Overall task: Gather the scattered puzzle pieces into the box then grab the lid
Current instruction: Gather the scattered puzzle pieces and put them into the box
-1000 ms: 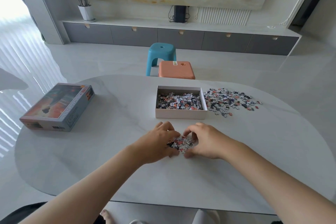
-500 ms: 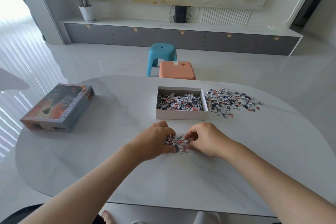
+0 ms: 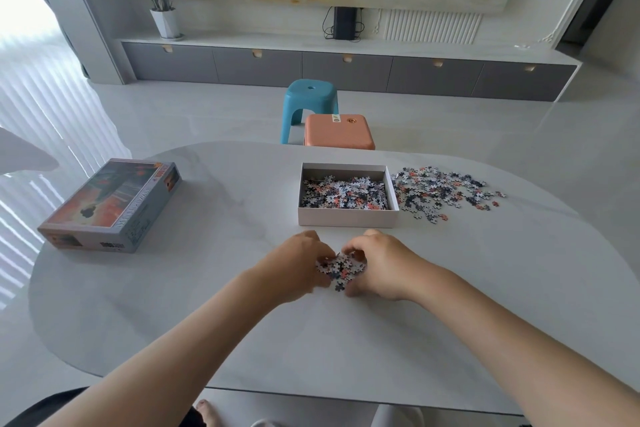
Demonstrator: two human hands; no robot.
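Since a second ago your two hands have closed in on each other, and the loose pieces between them are bunched into a tighter clump. Your left hand and right hand sit low on the surface, on the near side of the box. Their fingers curl inward around the near heap from either side. The fingertips are hidden, so you cannot tell whether the heap is lifted clear or lies on the surface.

The box stands open just beyond the hands and already holds a layer of pieces. A larger scatter of pieces begins just beside the box's right wall and spreads to the right. The lid lies well apart at the left of the surface, picture side up, with no hand on it.

Step in hand: gathering, with the near heap cupped for transfer. The task is judged partway along, with one heap in your hands, one larger scatter left, and the lid not yet taken.

The next move calls for you to keep both hands pressed together around the heap, raise it over the box's near wall, and release it above the box. Small pieces may slip out between your fingers on the way.
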